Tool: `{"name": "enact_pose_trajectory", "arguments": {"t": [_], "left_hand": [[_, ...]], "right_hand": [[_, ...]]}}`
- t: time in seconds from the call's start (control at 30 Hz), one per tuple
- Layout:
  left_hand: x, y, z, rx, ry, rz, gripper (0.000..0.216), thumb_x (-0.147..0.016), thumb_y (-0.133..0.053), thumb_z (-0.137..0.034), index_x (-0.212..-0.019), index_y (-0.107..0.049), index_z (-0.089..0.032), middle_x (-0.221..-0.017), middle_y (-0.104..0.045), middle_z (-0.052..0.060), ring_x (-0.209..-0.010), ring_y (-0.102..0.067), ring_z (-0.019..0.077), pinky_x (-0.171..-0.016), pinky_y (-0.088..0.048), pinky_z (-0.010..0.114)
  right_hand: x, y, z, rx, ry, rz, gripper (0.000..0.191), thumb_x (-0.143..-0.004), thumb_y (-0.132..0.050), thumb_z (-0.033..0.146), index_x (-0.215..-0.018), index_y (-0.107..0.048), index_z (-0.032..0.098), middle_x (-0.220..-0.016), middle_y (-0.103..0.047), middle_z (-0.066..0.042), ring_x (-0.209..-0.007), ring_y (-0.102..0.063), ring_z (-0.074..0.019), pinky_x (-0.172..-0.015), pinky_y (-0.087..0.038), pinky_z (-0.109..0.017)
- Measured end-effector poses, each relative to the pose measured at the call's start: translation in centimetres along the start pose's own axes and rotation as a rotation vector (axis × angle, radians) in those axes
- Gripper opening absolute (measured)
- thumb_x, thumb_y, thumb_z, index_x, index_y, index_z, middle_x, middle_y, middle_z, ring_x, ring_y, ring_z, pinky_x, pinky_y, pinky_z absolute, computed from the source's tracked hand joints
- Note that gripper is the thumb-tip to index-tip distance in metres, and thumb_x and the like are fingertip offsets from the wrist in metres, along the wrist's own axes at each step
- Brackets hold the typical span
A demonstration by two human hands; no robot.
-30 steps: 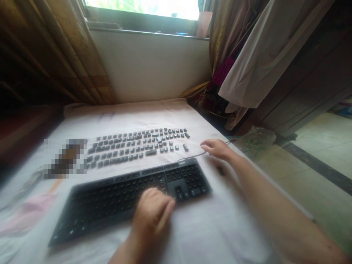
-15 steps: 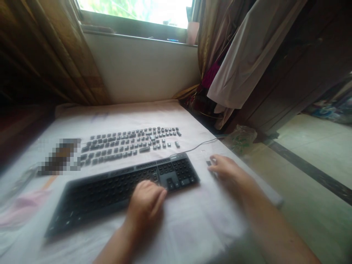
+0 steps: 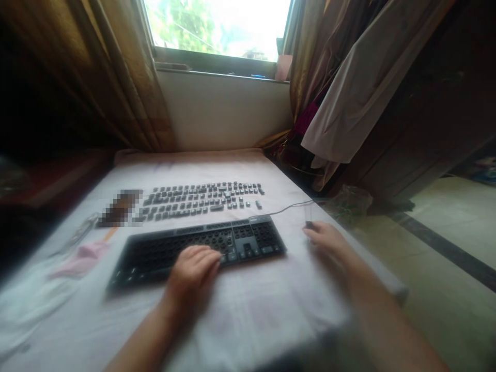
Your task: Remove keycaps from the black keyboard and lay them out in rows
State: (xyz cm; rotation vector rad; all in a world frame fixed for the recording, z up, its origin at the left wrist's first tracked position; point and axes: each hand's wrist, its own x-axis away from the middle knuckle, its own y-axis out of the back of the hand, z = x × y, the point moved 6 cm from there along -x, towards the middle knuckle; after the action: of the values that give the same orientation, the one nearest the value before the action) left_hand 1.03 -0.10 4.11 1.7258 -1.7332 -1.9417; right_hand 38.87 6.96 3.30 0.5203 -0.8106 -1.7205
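Note:
A black keyboard frame (image 3: pixel 201 248) with its keys taken off lies on the white-covered table (image 3: pixel 248 310). My left hand (image 3: pixel 191 271) rests on its front edge, fingers loosely curled, holding nothing that I can see. Behind the keyboard, several loose black keycaps (image 3: pixel 201 196) lie in rows. My right hand (image 3: pixel 329 240) lies on the cloth to the right of the keyboard, fingertips touching a small dark piece (image 3: pixel 309 225). The picture is blurred, so its grip is unclear. A thin cable (image 3: pixel 282 208) runs from the keyboard to the right.
A pink object (image 3: pixel 83 256) and a metal tool (image 3: pixel 79 235) lie at the left. A blurred-out patch (image 3: pixel 118 207) sits left of the keycaps. Curtains (image 3: pixel 127 93) and hanging cloth (image 3: pixel 360 88) flank the window (image 3: pixel 220 26). The table's right edge drops to a tiled floor (image 3: pixel 445 248).
My right hand drew back from near the cable toward me and now touches the small dark piece. My left hand stayed on the keyboard. The camera tilted up.

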Motion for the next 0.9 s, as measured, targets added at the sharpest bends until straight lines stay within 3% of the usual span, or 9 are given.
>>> {"name": "enact_pose_trajectory", "arguments": {"t": [0.1,0.2,0.23,0.3,0.43,0.57,0.73,0.9], "left_hand": [[2.4,4.2,4.8,-0.099,0.193,-0.083,0.021,-0.090,-0.057,-0.032,-0.103,-0.072,-0.024,-0.108,-0.076,0.007,-0.103,-0.068,0.0274,-0.101,-0.047,0.047],[5.6,8.4,9.8,-0.063,0.560,-0.215,0.025,-0.086,-0.057,-0.040,-0.100,-0.071,-0.024,-0.116,-0.072,0.008,-0.115,-0.063,0.0304,-0.110,-0.040,0.050],[6.9,9.3,11.2,-0.005,0.698,-0.252,0.026,-0.083,-0.059,-0.041,-0.099,-0.070,-0.025,-0.116,-0.072,0.007,-0.118,-0.061,0.0302,-0.112,-0.038,0.048],[8.8,10.3,12.6,0.016,0.812,-0.284,0.030,-0.082,-0.055,-0.042,-0.102,-0.069,-0.023,-0.115,-0.072,0.008,-0.116,-0.061,0.0308,-0.109,-0.042,0.048],[11.5,10.0,14.3,0.086,0.964,-0.324,0.036,-0.084,-0.050,-0.042,-0.107,-0.068,-0.021,-0.102,-0.074,0.006,-0.103,-0.068,0.0271,-0.096,-0.053,0.042],[12.6,9.0,15.2,0.186,1.046,-0.367,0.041,-0.085,-0.048,-0.041,-0.112,-0.066,-0.017,-0.095,-0.075,0.008,-0.093,-0.070,0.0242,-0.088,-0.057,0.039],[12.1,7.9,14.6,0.328,1.069,-0.395,0.041,-0.085,-0.047,-0.041,-0.111,-0.065,-0.016,-0.100,-0.074,0.010,-0.095,-0.072,0.0239,-0.083,-0.060,0.038],[10.8,6.4,12.9,0.437,1.029,-0.344,0.043,-0.083,-0.048,-0.046,-0.108,-0.065,-0.016,-0.110,-0.072,0.012,-0.097,-0.071,0.0251,-0.083,-0.060,0.041]], "right_hand": [[1.1,-0.4,0.0,-0.196,-0.002,-0.068,0.030,-0.072,-0.070,0.046,-0.074,-0.069,0.016,-0.053,-0.061,-0.002,-0.048,-0.057,-0.0166,-0.045,-0.046,-0.028],[2.0,-1.2,0.5,-0.370,0.001,-0.122,0.041,-0.066,-0.073,0.055,-0.073,-0.066,0.016,-0.059,-0.063,-0.004,-0.050,-0.060,-0.0167,-0.046,-0.050,-0.029],[2.2,-1.6,0.8,-0.421,0.003,-0.131,0.043,-0.065,-0.074,0.057,-0.074,-0.066,0.016,-0.061,-0.063,-0.004,-0.052,-0.061,-0.0169,-0.047,-0.052,-0.029],[2.8,-2.3,1.5,-0.509,0.007,-0.140,0.046,-0.062,-0.075,0.059,-0.077,-0.065,0.016,-0.063,-0.065,-0.004,-0.055,-0.063,-0.0174,-0.050,-0.055,-0.030],[4.4,-3.4,3.0,-0.629,0.020,-0.133,0.046,-0.060,-0.077,0.057,-0.081,-0.064,0.018,-0.066,-0.066,-0.003,-0.058,-0.066,-0.0179,-0.053,-0.058,-0.030],[5.7,-4.3,4.1,-0.718,0.017,-0.098,0.042,-0.058,-0.079,0.049,-0.085,-0.065,0.020,-0.067,-0.066,-0.001,-0.060,-0.066,-0.0180,-0.056,-0.059,-0.031],[6.4,-5.4,4.8,-0.785,0.037,-0.076,0.039,-0.061,-0.077,0.047,-0.088,-0.067,0.021,-0.069,-0.067,-0.002,-0.062,-0.067,-0.0191,-0.058,-0.059,-0.031],[7.4,-6.5,6.0,-0.860,0.058,-0.016,0.043,-0.060,-0.081,0.046,-0.093,-0.067,0.022,-0.071,-0.068,-0.001,-0.065,-0.068,-0.0194,-0.062,-0.060,-0.032]]}}
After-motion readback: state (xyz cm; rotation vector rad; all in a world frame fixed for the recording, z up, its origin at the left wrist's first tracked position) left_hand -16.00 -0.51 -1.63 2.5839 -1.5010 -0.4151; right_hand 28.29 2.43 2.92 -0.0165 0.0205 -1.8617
